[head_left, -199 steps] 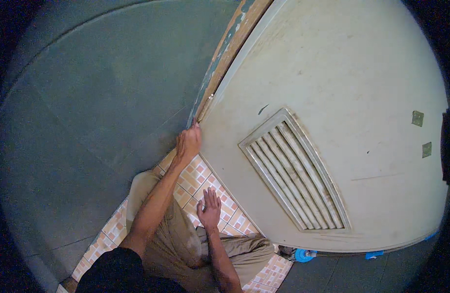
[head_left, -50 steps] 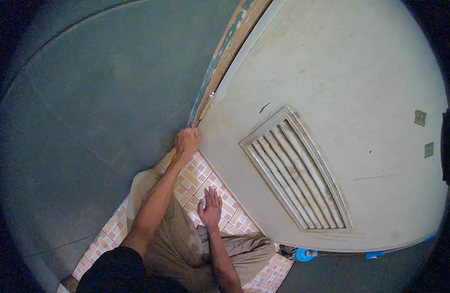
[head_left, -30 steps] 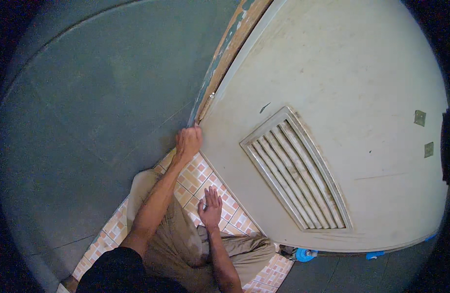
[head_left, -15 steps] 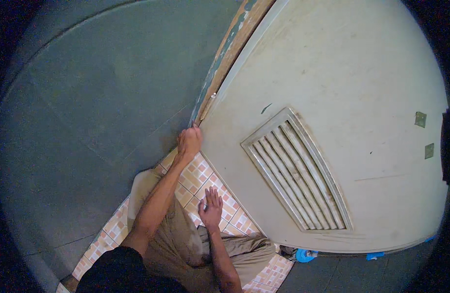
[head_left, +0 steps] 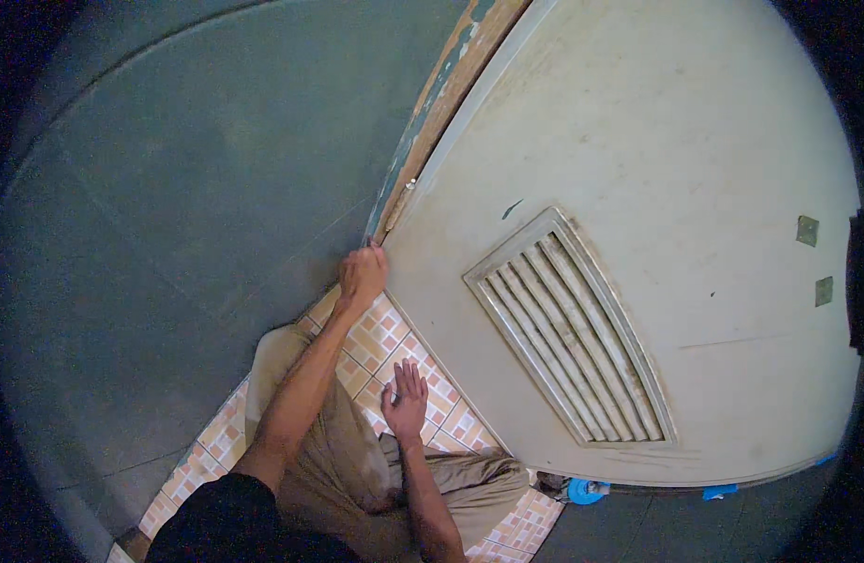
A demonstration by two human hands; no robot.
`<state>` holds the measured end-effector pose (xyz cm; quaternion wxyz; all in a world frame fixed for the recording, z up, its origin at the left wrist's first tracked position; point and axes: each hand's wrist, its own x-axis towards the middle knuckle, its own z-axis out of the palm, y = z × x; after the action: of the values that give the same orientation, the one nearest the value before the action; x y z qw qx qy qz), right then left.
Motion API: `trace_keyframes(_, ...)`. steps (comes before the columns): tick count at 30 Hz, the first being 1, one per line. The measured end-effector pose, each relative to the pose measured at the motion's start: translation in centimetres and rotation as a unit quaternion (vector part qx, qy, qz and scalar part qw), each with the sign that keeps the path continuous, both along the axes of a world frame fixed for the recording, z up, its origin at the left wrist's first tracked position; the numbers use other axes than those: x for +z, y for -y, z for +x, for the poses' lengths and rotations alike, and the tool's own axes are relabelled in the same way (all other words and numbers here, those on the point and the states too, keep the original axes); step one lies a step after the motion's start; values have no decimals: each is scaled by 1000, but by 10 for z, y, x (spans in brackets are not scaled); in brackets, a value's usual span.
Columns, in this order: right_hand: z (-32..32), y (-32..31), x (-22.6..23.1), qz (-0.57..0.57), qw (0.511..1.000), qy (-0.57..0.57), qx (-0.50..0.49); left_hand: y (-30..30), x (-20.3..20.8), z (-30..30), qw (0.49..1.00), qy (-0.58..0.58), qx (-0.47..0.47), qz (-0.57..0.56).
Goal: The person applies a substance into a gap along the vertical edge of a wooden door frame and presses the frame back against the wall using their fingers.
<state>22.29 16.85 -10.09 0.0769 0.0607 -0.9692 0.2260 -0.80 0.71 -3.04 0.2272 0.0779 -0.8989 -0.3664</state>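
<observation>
My left hand (head_left: 363,274) is closed against the low end of the worn wooden door frame (head_left: 432,122), below a hinge (head_left: 401,201). Its fingers hide whatever they may be gripping. Beside it stands the pale, stained door (head_left: 695,169), with a slatted vent (head_left: 563,328) set in its lower part. Over the tiled floor (head_left: 364,349) my right hand (head_left: 407,405) is open with nothing in it, fingers stretched out and thumb bent inward. It is apart from the door.
A dark grey-green wall (head_left: 197,169) rises on the left, meeting the frame. My bent legs (head_left: 338,450) cover part of the floor. Near the door's bottom right edge sits a round blue object (head_left: 587,490), and a small blue piece (head_left: 720,492) lies farther right.
</observation>
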Motion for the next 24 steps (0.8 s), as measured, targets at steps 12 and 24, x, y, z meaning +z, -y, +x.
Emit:
trace_keyframes(12,0,-1,-1,-2,1000,1,1,-1,9,3,1000,20,-1,19)
trace_keyframes(24,0,-3,-3,10,1000,10,-7,-2,37,12,999,-21,-26,8)
